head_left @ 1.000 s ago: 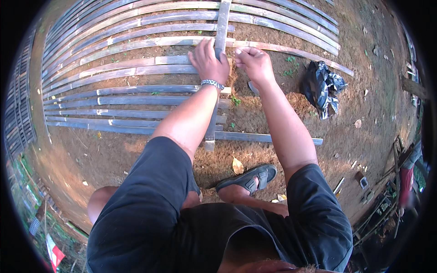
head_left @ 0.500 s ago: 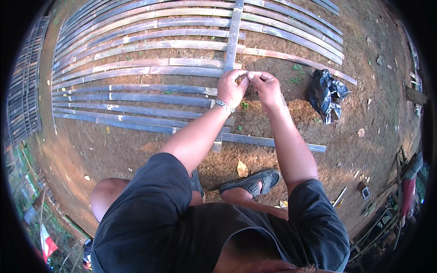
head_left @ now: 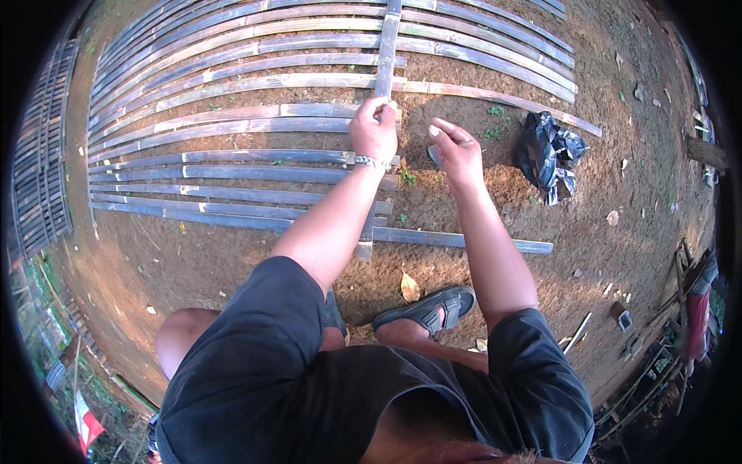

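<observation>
My left hand (head_left: 374,133), with a bracelet at the wrist, is closed above the upright bamboo crosspiece (head_left: 386,58). Its fingers are curled with thumb and forefinger close together; whatever they may pinch is too small to name. A hand's width to the right, my right hand (head_left: 461,157) has its thumb and forefinger stretched forward and its other fingers folded. A small grey flat piece (head_left: 435,157) sticks out beside its palm, seemingly held there. Below both hands lie long split bamboo slats (head_left: 255,126) in rows, crossed by the crosspiece.
A crumpled black plastic bag (head_left: 550,158) lies on the dirt to the right. One bamboo slat (head_left: 464,240) runs close in front of my sandalled foot (head_left: 425,315). A dry leaf (head_left: 410,288) lies nearby. At the far left stands a dark slatted rack (head_left: 42,147).
My hands were together at the fingertips and have come apart, the left moving slightly left and the right slightly right and nearer me. The grey piece by my right palm now shows.
</observation>
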Demonstrator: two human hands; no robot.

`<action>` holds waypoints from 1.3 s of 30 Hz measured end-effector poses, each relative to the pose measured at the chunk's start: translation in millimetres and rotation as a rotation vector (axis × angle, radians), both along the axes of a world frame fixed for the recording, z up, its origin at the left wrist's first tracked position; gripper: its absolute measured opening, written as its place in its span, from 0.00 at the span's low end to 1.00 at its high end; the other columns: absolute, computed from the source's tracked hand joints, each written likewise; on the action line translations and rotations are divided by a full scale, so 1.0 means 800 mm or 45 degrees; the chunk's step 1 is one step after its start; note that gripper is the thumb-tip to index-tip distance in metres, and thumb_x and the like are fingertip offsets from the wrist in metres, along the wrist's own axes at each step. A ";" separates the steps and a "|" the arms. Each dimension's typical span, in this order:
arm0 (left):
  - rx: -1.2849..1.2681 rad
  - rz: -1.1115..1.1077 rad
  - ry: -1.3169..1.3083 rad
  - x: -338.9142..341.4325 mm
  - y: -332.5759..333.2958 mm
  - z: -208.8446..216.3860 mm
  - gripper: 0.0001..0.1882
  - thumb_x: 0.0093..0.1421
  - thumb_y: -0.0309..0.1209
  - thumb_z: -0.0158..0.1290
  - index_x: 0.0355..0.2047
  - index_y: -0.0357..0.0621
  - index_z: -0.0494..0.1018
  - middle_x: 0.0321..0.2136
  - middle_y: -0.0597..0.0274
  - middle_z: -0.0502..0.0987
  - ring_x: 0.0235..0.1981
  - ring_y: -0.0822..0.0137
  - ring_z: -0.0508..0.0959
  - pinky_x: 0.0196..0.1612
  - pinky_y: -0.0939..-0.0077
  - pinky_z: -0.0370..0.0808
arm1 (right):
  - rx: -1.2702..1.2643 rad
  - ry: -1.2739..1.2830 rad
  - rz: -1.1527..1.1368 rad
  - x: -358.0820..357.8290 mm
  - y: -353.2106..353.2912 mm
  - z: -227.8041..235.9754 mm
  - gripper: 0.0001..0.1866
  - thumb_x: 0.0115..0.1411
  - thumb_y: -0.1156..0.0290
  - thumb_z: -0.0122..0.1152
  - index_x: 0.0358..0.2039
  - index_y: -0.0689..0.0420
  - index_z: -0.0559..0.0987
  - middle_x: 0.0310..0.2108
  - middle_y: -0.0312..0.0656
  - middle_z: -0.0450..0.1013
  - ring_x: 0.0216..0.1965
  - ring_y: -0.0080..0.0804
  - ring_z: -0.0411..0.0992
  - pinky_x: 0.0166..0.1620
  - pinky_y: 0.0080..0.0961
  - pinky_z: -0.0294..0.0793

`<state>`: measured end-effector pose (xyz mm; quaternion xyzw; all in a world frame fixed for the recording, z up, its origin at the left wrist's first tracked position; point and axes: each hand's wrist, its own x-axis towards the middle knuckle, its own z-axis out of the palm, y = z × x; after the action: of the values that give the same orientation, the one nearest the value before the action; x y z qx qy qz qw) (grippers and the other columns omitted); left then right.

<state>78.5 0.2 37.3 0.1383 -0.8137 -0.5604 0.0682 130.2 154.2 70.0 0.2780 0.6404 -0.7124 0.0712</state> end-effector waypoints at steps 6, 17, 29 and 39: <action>-0.438 0.226 0.236 -0.052 -0.002 -0.024 0.07 0.58 0.30 0.62 0.37 0.42 0.82 0.31 0.56 0.86 0.32 0.59 0.86 0.41 0.63 0.79 | 0.114 -0.178 0.228 0.025 0.000 0.012 0.22 0.62 0.65 0.73 0.54 0.62 0.83 0.44 0.41 0.83 0.45 0.22 0.77 0.52 0.22 0.76; -0.585 0.127 0.312 -0.067 0.010 -0.068 0.06 0.58 0.33 0.61 0.36 0.53 0.80 0.37 0.64 0.82 0.45 0.56 0.79 0.54 0.55 0.66 | -0.015 -0.219 0.377 0.054 -0.011 0.010 0.22 0.60 0.64 0.75 0.52 0.61 0.84 0.30 0.27 0.73 0.31 0.14 0.67 0.36 0.15 0.68; -0.653 0.078 0.234 -0.069 0.011 -0.065 0.07 0.59 0.29 0.58 0.38 0.49 0.77 0.39 0.61 0.80 0.46 0.53 0.77 0.53 0.52 0.67 | 0.283 -0.190 0.459 0.041 0.026 0.028 0.20 0.61 0.67 0.73 0.52 0.59 0.84 0.29 0.30 0.72 0.29 0.16 0.67 0.35 0.17 0.69; -0.623 0.060 0.238 -0.072 0.013 -0.062 0.08 0.58 0.27 0.59 0.39 0.49 0.75 0.39 0.61 0.79 0.47 0.54 0.77 0.54 0.52 0.67 | 1.310 -0.056 0.650 0.112 0.110 0.014 0.25 0.53 0.72 0.73 0.54 0.53 0.78 0.49 0.49 0.71 0.51 0.50 0.72 0.54 0.44 0.74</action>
<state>21.2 10.4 -12.4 0.0840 -0.9117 -0.3557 0.1875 220.1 242.0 81.4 0.1281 0.9499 -0.2633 0.1098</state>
